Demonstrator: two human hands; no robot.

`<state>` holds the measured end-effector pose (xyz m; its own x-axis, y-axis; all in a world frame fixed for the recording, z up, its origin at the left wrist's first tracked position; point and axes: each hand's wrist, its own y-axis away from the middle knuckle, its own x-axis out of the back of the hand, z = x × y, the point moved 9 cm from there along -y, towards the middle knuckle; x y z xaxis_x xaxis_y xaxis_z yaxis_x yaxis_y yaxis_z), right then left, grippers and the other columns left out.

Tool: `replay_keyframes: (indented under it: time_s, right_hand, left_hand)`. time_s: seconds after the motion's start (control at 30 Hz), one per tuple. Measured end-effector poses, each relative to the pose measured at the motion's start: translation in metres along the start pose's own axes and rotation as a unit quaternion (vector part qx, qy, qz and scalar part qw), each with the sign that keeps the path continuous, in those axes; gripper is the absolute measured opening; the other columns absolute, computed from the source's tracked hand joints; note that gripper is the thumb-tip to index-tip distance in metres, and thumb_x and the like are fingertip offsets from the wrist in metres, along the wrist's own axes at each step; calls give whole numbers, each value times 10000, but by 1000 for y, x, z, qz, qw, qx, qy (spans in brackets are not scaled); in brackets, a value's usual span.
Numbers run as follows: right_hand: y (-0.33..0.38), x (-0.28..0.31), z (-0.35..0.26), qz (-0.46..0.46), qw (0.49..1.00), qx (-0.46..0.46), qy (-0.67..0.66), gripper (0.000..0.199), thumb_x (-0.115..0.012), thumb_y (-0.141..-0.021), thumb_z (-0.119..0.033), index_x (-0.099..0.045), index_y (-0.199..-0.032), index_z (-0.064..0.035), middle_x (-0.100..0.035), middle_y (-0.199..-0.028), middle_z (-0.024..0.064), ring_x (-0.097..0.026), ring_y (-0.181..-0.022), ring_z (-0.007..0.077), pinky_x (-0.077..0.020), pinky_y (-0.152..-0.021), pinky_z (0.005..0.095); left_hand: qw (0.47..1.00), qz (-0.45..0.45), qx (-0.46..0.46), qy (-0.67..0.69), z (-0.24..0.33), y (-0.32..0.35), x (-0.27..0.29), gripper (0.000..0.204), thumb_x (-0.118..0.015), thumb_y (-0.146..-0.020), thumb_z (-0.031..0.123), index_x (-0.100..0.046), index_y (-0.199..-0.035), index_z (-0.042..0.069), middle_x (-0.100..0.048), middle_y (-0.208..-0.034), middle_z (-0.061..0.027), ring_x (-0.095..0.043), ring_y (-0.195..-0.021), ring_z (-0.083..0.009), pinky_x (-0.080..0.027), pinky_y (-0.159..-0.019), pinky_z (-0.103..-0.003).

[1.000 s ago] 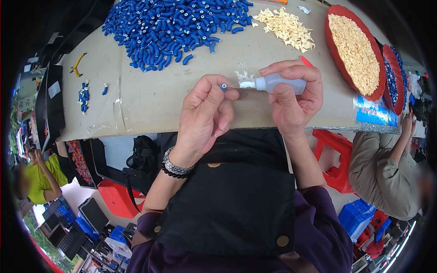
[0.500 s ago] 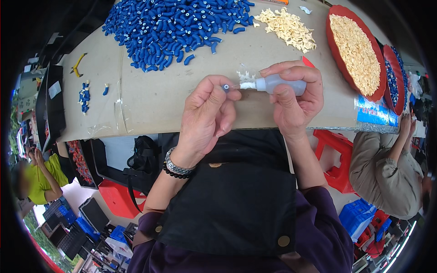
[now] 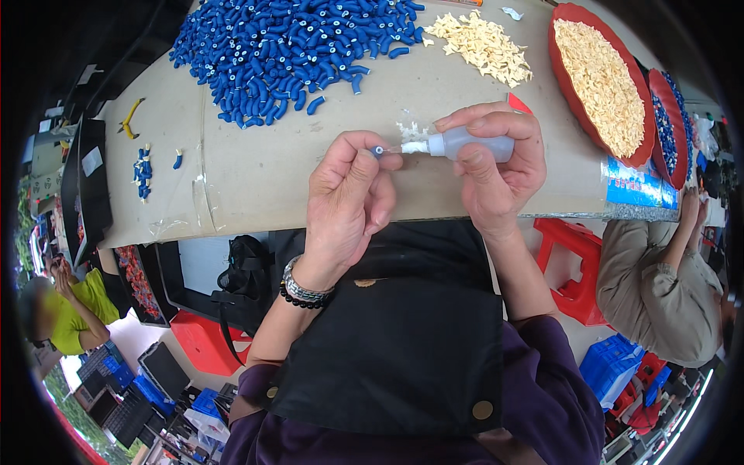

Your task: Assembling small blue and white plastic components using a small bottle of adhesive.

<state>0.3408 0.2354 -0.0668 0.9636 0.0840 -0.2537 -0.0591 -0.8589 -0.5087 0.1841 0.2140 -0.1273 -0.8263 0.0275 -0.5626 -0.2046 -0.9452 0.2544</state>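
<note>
Head view: left hand [image 3: 349, 194] pinches 1 blue piece [image 3: 377, 151] between thumb and forefinger, above the table [image 3: 271, 178]; right hand [image 3: 500, 174] wraps a translucent bottle [image 3: 457, 142], pointed toward the piece. Judged: bottle light, squeezable, hold mid-body; piece light, fairly firm, hold by its sides.

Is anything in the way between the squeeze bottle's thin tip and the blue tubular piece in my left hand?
Nothing visible. Your right hand holds the squeeze bottle, its thin tip facing the blue tubular piece in your left hand. White material sits behind that tip, not ahead; whether tip and piece touch is unclear.
</note>
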Motion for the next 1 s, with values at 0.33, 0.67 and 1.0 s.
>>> replay_keyframes:
  time_s: [0.33,0.67,1.0]
  right_hand:
    - [0,0,1,-1,1000,-1,20,193,-604,-817,61,-516,-977,-3,-622,-919,146,-629,-861,186,-502,-770,288]
    - [-2,5,16,33,995,-74,-56,187,-643,-884,-114,-514,-1003,-50,-663,-922,132,-493,-611,48,-414,-542,176]
    - [-2,-1,13,3,998,-57,-16,178,-642,-873,-75,-518,-998,-48,-659,-922,129,-527,-663,61,-430,-566,184]
  left_hand:
    - [1000,-4,-4,3,1,0,0,178,-445,-1007,205,-512,-1052,46,-610,-938,-58,-411,-476,-38,-283,-374,-171]
    - [1000,-12,2,25,0,1,1,183,-452,-1005,221,-513,-1036,51,-603,-940,-62,-414,-481,-44,-280,-377,-172]
    - [999,-20,12,33,0,2,2,188,-464,-1001,225,-517,-1051,52,-599,-950,-61,-424,-493,-47,-276,-382,-171]
